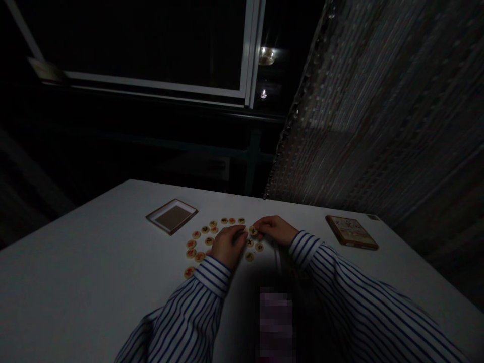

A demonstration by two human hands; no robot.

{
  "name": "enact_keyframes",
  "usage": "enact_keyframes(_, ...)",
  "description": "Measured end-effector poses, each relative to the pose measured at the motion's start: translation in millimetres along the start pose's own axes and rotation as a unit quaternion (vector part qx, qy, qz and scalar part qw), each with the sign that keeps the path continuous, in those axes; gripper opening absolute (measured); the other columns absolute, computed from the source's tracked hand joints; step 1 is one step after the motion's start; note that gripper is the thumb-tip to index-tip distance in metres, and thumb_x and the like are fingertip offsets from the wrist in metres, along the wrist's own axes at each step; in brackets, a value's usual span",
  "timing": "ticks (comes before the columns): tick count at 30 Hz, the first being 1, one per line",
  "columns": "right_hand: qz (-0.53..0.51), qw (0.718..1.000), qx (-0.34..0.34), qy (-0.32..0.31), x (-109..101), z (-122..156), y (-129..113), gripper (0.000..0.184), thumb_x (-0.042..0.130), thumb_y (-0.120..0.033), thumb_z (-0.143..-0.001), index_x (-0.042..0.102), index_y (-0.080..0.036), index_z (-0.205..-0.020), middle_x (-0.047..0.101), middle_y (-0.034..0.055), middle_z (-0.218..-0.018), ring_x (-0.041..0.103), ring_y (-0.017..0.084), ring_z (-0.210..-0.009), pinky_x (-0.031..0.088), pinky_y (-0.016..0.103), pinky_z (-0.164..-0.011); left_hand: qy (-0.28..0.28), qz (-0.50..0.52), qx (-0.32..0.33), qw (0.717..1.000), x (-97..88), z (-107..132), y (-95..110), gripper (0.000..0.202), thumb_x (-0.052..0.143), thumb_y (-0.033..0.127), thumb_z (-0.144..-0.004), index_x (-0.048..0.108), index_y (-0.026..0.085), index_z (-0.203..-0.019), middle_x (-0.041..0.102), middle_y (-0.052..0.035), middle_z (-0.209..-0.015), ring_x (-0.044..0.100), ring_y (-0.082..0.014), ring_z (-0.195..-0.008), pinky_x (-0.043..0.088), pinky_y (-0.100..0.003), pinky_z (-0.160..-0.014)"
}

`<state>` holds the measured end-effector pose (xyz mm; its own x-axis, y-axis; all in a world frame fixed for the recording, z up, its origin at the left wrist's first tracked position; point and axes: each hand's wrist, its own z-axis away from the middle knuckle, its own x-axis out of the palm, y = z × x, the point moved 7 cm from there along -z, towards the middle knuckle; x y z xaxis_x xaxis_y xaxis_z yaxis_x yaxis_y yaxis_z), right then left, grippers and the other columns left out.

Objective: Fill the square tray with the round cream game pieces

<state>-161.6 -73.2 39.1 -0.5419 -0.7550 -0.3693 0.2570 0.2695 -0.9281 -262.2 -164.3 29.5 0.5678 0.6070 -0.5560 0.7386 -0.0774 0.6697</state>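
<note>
Round wooden Chinese chess pieces [205,230] with red or black characters lie in a loose ring on the white table [94,262]. My right hand [278,230] pinches one black-marked chess piece [253,231] between thumb and fingertips. Close beside it, my left hand [229,245] has its thumb and fingers bent together at the edge of another pale piece, mostly hidden by the fingers. Several black-marked pieces [249,243] lie just below the fingertips. To the left of my left hand are red-marked pieces [191,244], some partly covered by the hand and cuff.
An open shallow box tray [172,231] stands at the back left of the table. A printed box [351,232] lies at the right. Behind the table hangs a beaded string curtain [340,126], beside a dark window with a white frame [151,83]. The room is dim.
</note>
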Motion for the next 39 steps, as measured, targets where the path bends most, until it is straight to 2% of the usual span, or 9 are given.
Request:
enact_keyframes(6, -0.012, 1.000, 0.000, -0.002, -1, 6, 0, 0.022, 0.051, -0.028, -0.068, 0.060, -0.010, -0.076, 0.061, 0.0010, -0.061, 0.055, 0.010, -0.057, 0.044, 0.025, -0.063, -0.024, 0.084, -0.032, 0.996, 7.7, 3, 1, 0.027, 0.048, 0.035, -0.072, 0.059, 0.018, -0.090, 0.063, -0.0056, -0.088, 0.058, -0.0161, -0.080, 0.044, -0.029, -0.076)
enact_keyframes(14, -0.006, 1.000, -0.003, -0.003, -2, 14, 0, 0.022, 0.051, -0.029, -0.068, 0.060, -0.010, -0.075, 0.062, 0.0028, -0.063, 0.056, 0.010, -0.054, 0.046, 0.026, -0.061, -0.029, 0.208, -0.089, 0.974, 15.9, 7, 3, 0.026, 0.055, 0.033, -0.066, 0.061, 0.017, -0.085, 0.065, -0.0057, -0.078, 0.059, -0.0163, -0.073, 0.046, -0.029, -0.071)
enact_keyframes(20, -0.033, 0.999, 0.002, -0.008, -2, 21, 0, 0.022, 0.053, -0.029, -0.067, 0.059, -0.010, -0.076, 0.062, 0.0033, -0.063, 0.055, 0.009, -0.053, 0.046, 0.025, -0.058, -0.047, 0.285, -0.100, 0.952, 17.0, 9, 18, 0.025, 0.057, 0.031, -0.065, 0.059, 0.014, -0.082, 0.064, -0.0056, -0.077, 0.059, -0.0151, -0.073, 0.047, -0.027, -0.070)
enact_keyframes(29, -0.028, 0.999, -0.018, 0.006, -6, 39, -8, 0.027, 0.053, -0.033, -0.066, 0.060, -0.009, -0.076, 0.062, 0.0033, -0.064, 0.054, 0.010, -0.054, 0.044, 0.025, -0.058, -0.066, 0.332, -0.128, 0.932, 19.8, 15, 33, 0.027, 0.058, 0.033, -0.063, 0.060, 0.012, -0.080, 0.064, -0.0068, -0.077, 0.059, -0.0147, -0.071, 0.046, -0.026, -0.069)
enact_keyframes(33, -0.014, 0.999, -0.037, 0.037, -14, 51, -11, 0.026, 0.051, -0.032, -0.069, 0.060, -0.010, -0.078, 0.062, 0.0036, -0.066, 0.055, 0.010, -0.059, 0.044, 0.025, -0.062, -0.064, 0.338, -0.140, 0.929, 21.2, 18, 36, 0.026, 0.059, 0.031, -0.063, 0.059, 0.012, -0.081, 0.064, -0.0064, -0.077, 0.059, -0.0141, -0.072, 0.046, -0.025, -0.069)
enact_keyframes(39, 0.036, 0.989, -0.066, 0.128, -31, 80, -5, 0.026, 0.046, -0.032, -0.073, 0.059, -0.013, -0.085, 0.063, 0.0058, -0.079, 0.056, 0.013, -0.070, 0.044, 0.027, -0.068, -0.088, 0.286, -0.151, 0.942, 26.1, 24, 45, 0.032, 0.059, 0.032, -0.062, 0.060, 0.011, -0.086, 0.064, -0.0054, -0.071, 0.058, -0.0141, -0.066, 0.047, -0.025, -0.061)
